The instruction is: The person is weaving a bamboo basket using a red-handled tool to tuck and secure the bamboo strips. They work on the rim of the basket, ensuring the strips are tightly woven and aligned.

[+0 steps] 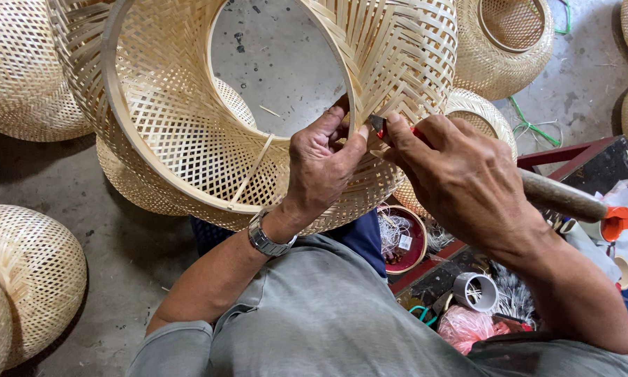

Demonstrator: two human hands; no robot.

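Both hands' grip closed: left (321,164) on woven bamboo shade (188,126), right (460,181) on red-handled tool (378,128).

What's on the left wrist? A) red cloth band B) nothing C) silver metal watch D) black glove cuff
C: a silver metal watch circles the wrist of the left hand, which pinches the rim of the large woven bamboo basket.
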